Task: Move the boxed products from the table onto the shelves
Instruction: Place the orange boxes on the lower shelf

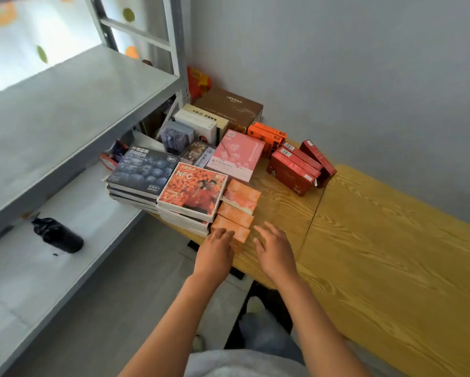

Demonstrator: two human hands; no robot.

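Note:
Several boxed products crowd the far left end of the wooden table (378, 254). Three small orange boxes stand in a row beside a stack topped by an orange NFC box (193, 191). My left hand (215, 254) rests its fingers on the nearest small orange box (238, 232) at the table's front edge. Just right of that box, my right hand (274, 248) hovers over the table with fingers spread and holds nothing. A dark blueberry box (142, 170) tops another stack to the left. The grey metal shelves (65, 104) stand on the left.
A pink box (236, 156), red boxes (296, 170), orange cartons (268, 134), a brown box (231, 107) and white boxes (201, 121) sit farther back. A black bottle (58, 235) lies on the lower shelf (24, 281). The wall runs behind the table.

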